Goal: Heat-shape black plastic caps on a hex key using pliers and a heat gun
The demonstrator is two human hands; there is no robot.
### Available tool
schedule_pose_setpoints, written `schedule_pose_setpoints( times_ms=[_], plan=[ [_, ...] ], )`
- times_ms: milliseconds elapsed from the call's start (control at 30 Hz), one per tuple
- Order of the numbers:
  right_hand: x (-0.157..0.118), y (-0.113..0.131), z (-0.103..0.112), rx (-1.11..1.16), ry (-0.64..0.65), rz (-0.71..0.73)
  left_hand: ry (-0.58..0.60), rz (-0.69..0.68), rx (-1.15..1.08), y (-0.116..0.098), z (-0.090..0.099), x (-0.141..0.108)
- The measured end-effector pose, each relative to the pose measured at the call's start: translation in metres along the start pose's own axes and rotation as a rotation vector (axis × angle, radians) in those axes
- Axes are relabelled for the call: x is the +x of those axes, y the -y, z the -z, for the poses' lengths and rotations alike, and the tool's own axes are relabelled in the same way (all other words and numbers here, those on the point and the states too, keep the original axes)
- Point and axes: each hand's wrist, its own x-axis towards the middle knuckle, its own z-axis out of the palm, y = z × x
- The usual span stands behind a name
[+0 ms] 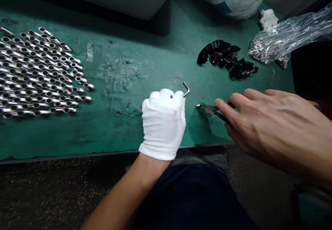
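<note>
Green bench (155,67) bearing metal tubes (38,74), black pieces (220,52)

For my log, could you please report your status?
Left hand gloved, closed, apparently on bent metal rod. Right hand bare, holding pliers. Black pieces away from hands.

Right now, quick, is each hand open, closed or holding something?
Left hand: closed; a bent metal rod juts out beside it, grip hidden.
Right hand: closed around the pliers.
</note>
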Motion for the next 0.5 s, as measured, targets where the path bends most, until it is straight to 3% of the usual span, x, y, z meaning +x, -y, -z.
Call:
schedule_pose_setpoints(
  times_ms=[200, 500],
  plan=[
    [0.002, 0.000, 0.002, 0.051, 0.035, 0.018, -0.010, -0.013, 0.024, 0.000, 0.000, 0.000],
    [-0.001, -0.004, -0.017, 0.075, -0.131, 0.003, -0.010, -0.015, 0.034, -0.001, 0.001, -0.001]
  ],
)
